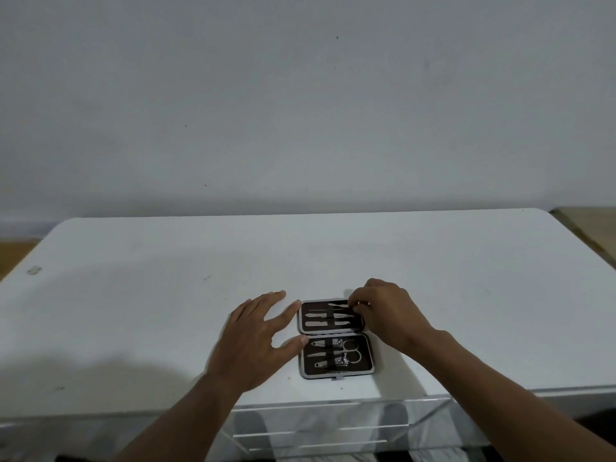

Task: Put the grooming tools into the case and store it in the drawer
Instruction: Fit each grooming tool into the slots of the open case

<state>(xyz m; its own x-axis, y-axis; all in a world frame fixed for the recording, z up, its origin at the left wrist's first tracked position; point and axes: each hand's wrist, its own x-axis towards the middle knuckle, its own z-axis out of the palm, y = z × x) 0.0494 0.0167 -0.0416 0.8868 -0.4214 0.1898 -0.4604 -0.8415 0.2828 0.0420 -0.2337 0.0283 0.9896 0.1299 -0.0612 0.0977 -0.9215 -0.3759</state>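
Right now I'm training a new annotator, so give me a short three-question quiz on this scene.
1. Which half of the open case holds the scissors? A: far half. B: near half. C: neither.
2. True or false: the left hand holds a tool.
3. Fill in: the right hand pinches a slim tool in the ____ half of the case.

Key: 1 B. 2 false; the left hand lies open, with its fingertips at the case's left edge. 3 far.
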